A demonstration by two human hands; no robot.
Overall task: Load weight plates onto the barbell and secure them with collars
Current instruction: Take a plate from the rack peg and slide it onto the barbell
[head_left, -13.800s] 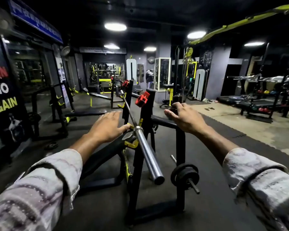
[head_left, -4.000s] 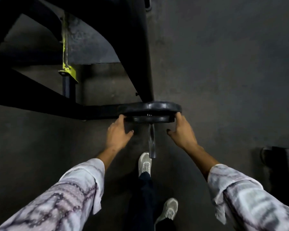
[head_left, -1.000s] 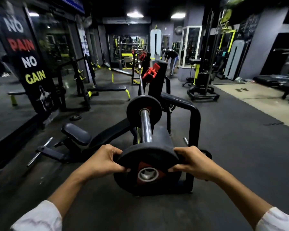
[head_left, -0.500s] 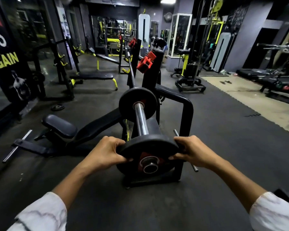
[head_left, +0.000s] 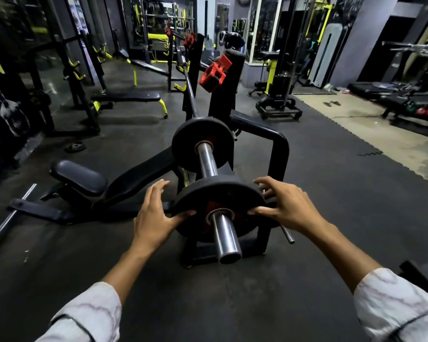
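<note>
A steel barbell (head_left: 224,238) lies in a black bench rack, its sleeve end pointing at me. One black weight plate (head_left: 183,144) sits far in on the sleeve. A second black plate (head_left: 218,193) with a red centre is threaded on the sleeve nearer the end. My left hand (head_left: 153,215) and my right hand (head_left: 287,206) hold it by its two sides, thumbs on its face and fingers spread loosely round the rim. A red collar (head_left: 214,75) sits on the rack upright; another red collar (head_left: 189,40) is on the far upright.
A padded bench seat (head_left: 79,178) slopes away to the left. The rack's black side frame (head_left: 279,149) and a bare plate peg (head_left: 286,234) stand just right of the sleeve. A small plate (head_left: 75,146) lies on the dark rubber floor. Other benches and machines fill the background.
The plate in my hands has gone from the sleeve's tip onto the sleeve, so the bare end now sticks out toward me. My fingers have loosened and spread.
</note>
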